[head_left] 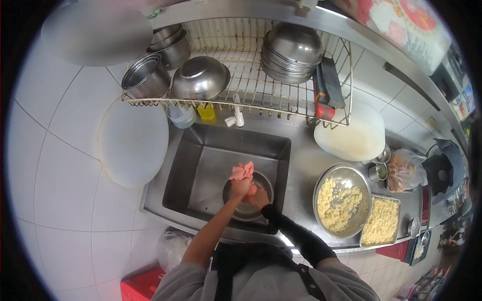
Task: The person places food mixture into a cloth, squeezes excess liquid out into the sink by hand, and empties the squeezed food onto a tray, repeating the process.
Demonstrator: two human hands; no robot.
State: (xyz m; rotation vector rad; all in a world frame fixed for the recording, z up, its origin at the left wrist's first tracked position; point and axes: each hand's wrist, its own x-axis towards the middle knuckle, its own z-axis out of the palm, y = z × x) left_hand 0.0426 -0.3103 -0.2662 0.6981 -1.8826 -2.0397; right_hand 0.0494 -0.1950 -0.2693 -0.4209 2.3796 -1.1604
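Gripping a pink cloth [242,170] between them, both hands work low over the sink [211,150]. The left hand [240,187] is closed around it, with a crumpled end standing out past the fist; the right hand [258,198] is closed in on it just beside, nearer the body, though its fingers are mostly hidden. Bunching the cloth this way probably gives each hand a firm hold on its own part. Below sits a metal bowl [245,214] on the sink floor, placed where it would likely catch any drips; whether the hands touch it, I cannot tell.

Behind the sink, a wire rack [281,107] carries an upturned bowl [201,80] and a stack of pans [292,55], face down, presumably so that water runs off through the open wires. A white tap [238,113] stands at the sink's back edge. To the right, on the bench [301,165], a large bowl [357,179] and a tray [400,215] hold yellow crumbly food, set just beside each other and apart from the sink, perhaps to avoid splashes.
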